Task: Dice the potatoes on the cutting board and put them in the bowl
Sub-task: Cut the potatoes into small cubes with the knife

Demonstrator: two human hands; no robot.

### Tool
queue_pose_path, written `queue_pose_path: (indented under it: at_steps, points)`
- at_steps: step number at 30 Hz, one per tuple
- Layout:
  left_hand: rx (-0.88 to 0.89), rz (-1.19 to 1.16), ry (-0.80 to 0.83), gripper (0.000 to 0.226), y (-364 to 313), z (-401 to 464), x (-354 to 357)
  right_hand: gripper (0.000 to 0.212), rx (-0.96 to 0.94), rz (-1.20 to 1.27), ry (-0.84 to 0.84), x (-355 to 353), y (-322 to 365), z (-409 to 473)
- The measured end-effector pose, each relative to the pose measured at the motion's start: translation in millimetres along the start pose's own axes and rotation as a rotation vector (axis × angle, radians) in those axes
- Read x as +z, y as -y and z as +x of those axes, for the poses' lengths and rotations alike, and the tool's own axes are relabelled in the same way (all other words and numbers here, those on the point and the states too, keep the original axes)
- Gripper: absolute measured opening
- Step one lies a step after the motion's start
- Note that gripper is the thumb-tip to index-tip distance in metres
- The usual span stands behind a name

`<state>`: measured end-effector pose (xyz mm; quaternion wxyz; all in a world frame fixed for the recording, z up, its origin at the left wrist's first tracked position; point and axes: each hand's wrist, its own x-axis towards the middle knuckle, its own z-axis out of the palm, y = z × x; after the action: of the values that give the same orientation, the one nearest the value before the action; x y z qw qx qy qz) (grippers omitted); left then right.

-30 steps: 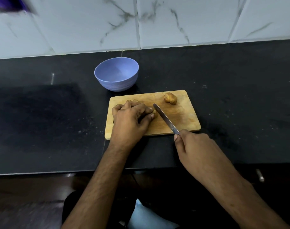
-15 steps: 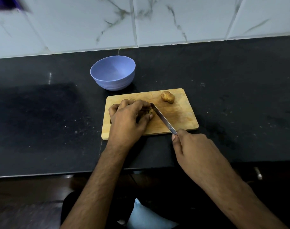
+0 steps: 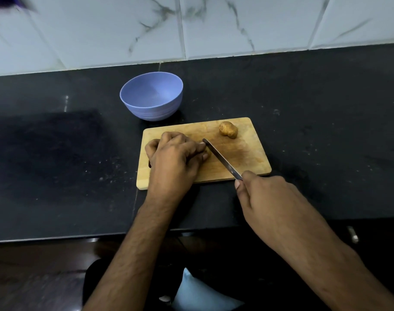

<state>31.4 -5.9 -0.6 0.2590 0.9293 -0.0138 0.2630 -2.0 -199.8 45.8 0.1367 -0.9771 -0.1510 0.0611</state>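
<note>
On the wooden cutting board [image 3: 247, 153], a small brown-skinned potato [image 3: 228, 129] lies whole near the far edge. The left hand [image 3: 175, 158] curls over a second potato [image 3: 206, 153] (almost wholly hidden under the fingers) at the board's left half. The right hand [image 3: 270, 200] grips the handle of a knife [image 3: 221, 159], its blade slanting down beside the left fingertips. The lavender bowl [image 3: 151, 96] stands just behind the board, nothing visible inside.
</note>
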Motion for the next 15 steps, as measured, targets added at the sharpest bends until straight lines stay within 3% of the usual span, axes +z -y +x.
queue_pose_path:
  at_steps: [15]
  points:
    - [-0.026, -0.024, 0.002, 0.009, 3, 2, 1, 0.017, -0.014, -0.097, 0.029, 7, 6, 22]
